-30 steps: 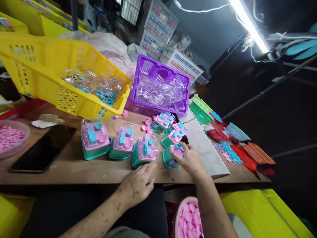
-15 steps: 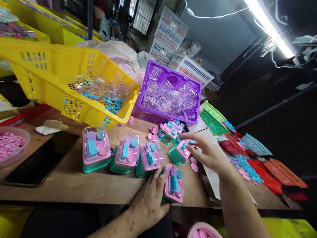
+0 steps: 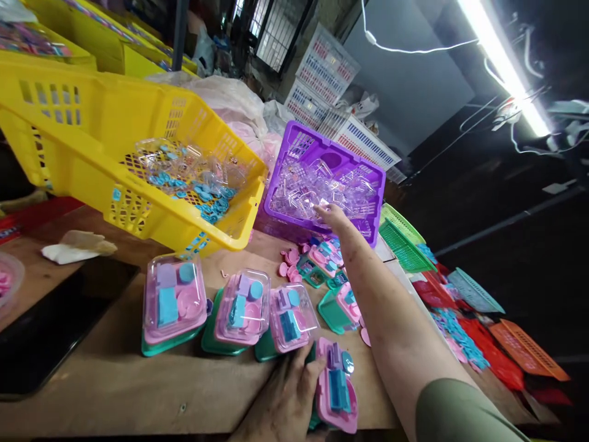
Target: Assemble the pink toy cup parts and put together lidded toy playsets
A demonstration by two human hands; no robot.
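Near the table's front edge, my left hand [image 3: 294, 393] is closed around the side of a pink and green toy box [image 3: 338, 393] with purple and blue parts on top and no clear cover over them. My right hand [image 3: 334, 216] reaches over the near rim of the purple basket [image 3: 280, 215], at a heap of clear plastic covers [image 3: 317, 184]. Its fingers are partly hidden, and whether they grip a cover is unclear. Left of my left hand stand three toy boxes under clear covers: one far left [image 3: 175, 301], one in the middle [image 3: 243, 307] and one nearest [image 3: 292, 319].
A large yellow basket [image 3: 138, 202] with clear and blue pieces stands at the back left. A dark phone [image 3: 64, 325] lies at the left. More toy boxes [image 3: 338, 310] and pink pieces [image 3: 289, 261] sit beneath my right forearm. Colored baskets [image 3: 473, 288] are at the right.
My right hand has moved from beside the uncovered toy boxes up and away to the purple basket. My left hand stays on its toy box. The view has shifted.
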